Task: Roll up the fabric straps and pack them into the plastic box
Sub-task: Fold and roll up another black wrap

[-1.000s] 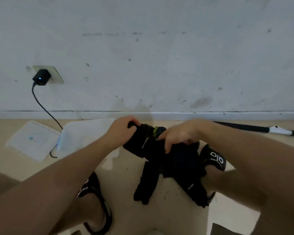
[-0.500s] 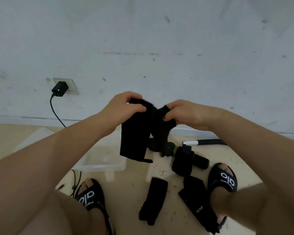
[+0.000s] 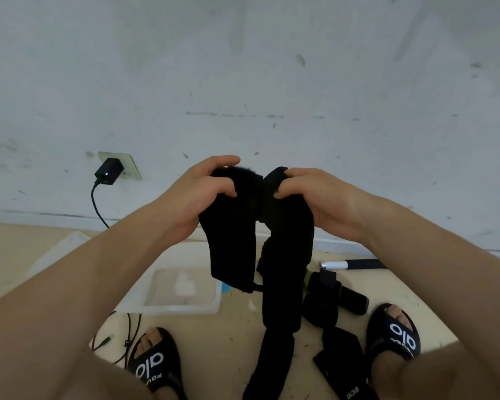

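Observation:
A black fabric strap (image 3: 237, 235) hangs in the air in front of the wall, held at its top by both hands. My left hand (image 3: 205, 192) grips its left end and my right hand (image 3: 315, 197) grips its right end, fingers curled over the fabric. Its long tail (image 3: 277, 313) drops down to the floor. Several other black straps (image 3: 326, 307) lie on the floor between my feet. The clear plastic box (image 3: 182, 304) stands open on the floor below my left forearm, partly hidden by it.
A black charger (image 3: 109, 171) sits in a wall socket, its cable running down behind my left arm. The box lid (image 3: 61, 249) lies at the left. A black and white rod (image 3: 350, 264) lies by the wall. My sandalled feet (image 3: 393, 333) flank the straps.
Both hands have lifted the strap from floor level up in front of the wall, and its tail now hangs down. The view has tilted, showing the box and the loose straps below.

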`<state>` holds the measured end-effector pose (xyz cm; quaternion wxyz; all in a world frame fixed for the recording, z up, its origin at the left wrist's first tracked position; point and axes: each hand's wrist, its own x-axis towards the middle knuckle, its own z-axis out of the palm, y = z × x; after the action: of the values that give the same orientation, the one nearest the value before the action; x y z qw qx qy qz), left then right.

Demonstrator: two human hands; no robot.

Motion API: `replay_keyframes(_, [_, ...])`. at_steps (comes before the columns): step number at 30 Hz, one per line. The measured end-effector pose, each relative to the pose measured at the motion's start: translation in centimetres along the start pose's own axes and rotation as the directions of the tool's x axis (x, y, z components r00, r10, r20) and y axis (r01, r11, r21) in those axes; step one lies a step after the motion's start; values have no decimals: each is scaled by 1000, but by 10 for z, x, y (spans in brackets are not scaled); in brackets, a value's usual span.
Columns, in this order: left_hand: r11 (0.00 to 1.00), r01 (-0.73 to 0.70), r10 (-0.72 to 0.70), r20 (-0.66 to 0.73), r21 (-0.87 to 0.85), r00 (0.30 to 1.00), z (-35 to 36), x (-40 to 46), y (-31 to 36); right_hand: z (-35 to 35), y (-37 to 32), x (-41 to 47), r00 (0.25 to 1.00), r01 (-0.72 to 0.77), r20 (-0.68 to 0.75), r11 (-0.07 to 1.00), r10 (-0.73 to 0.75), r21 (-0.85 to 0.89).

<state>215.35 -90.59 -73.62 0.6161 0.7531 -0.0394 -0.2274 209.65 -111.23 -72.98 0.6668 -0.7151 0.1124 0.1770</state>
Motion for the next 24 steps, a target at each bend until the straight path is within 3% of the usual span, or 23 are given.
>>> replay_keyframes(3, [999,-15,14,25,28,1000,1,-1,1,4,0,4,1000,-4,15,1000,4,-12])
replay_keyframes(8, [999,-38,37,56,7,998,-4,0,3,0,-3,7,997,20,-77,997,-15,73])
replay_keyframes(13, [997,-73,72,-35,-38,997,-9,0,5,-7,-5,3,998,7,-63,992,1,125])
replay_keyframes(18, [999,7,-6,17,-50,1000,-11,-5,9,-11,-10,-2,995,47,-97,983,-30,179])
replay_keyframes(24, [999,32,-32,44,-1,998,-9,-8,10,-9,-14,-12,998,53,-33,976,-47,209])
